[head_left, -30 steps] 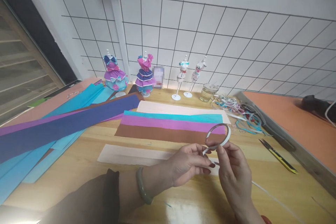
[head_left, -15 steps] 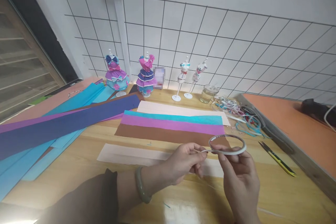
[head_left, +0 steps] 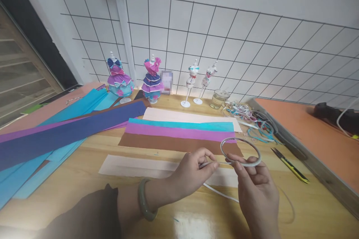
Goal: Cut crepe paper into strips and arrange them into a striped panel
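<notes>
Between thumb and fingers, my right hand (head_left: 256,186) holds a thin ring-shaped roll of narrow white tape (head_left: 254,163), tilted above the table. My left hand (head_left: 193,166), a green bangle (head_left: 143,199) on its wrist, is closed in a pinch on the tape's drawn-out end, just left of the roll. A loose white strip (head_left: 221,193) curves out from under the left hand toward the right wrist. Beneath both hands lies a pale paper strip (head_left: 131,165). Just beyond it are layered brown (head_left: 168,146), purple (head_left: 179,132) and turquoise (head_left: 179,123) paper strips.
Blue and purple paper strips (head_left: 84,127) are heaped at left. Dressed mini mannequins (head_left: 120,78), barer ones (head_left: 193,76) and a glass jar (head_left: 219,99) stand along the back. Tangled ribbon scraps (head_left: 244,114) and yellow-black tweezers (head_left: 290,165) lie at right, near a raised grey edge (head_left: 303,151).
My left hand has moved slightly left from the roll, and more tape shows between the hands. A longer white strip now curves below them. The view has shifted a little.
</notes>
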The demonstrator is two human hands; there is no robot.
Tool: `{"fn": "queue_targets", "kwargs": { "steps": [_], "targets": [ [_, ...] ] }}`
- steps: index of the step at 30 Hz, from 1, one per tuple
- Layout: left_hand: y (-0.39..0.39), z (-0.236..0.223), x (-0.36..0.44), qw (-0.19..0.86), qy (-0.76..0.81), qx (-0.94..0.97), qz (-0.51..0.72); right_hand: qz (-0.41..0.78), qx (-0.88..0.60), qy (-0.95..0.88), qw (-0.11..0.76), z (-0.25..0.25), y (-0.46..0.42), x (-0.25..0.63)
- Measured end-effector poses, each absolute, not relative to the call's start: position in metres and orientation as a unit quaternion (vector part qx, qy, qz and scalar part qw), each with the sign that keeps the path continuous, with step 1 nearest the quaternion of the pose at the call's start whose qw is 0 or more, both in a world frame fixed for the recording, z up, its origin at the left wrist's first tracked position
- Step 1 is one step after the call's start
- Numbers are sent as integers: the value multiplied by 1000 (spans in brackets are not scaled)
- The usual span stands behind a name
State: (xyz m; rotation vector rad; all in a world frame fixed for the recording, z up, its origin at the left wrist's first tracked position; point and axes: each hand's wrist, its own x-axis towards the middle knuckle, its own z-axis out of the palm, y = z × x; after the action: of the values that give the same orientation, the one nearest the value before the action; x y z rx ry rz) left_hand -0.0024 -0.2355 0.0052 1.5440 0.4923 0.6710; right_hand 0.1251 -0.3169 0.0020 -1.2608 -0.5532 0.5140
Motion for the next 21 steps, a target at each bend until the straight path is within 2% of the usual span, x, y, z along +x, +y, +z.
{"fn": "queue_targets", "kwargs": {
  "steps": [6,14,17,21],
  "targets": [
    [-233,9,-6,578,227,733,277,289,-535,-217,764,-2,-317,135],
    [-222,-6,1,607,290,706,221,267,-554,-163,772,-21,-334,163],
    [-214,-15,2,610,317,706,169,287,-624,-185,703,-28,-349,175],
    [-209,-23,0,590,322,730,124,318,-761,-292,483,-28,-377,188]
  ]
}}
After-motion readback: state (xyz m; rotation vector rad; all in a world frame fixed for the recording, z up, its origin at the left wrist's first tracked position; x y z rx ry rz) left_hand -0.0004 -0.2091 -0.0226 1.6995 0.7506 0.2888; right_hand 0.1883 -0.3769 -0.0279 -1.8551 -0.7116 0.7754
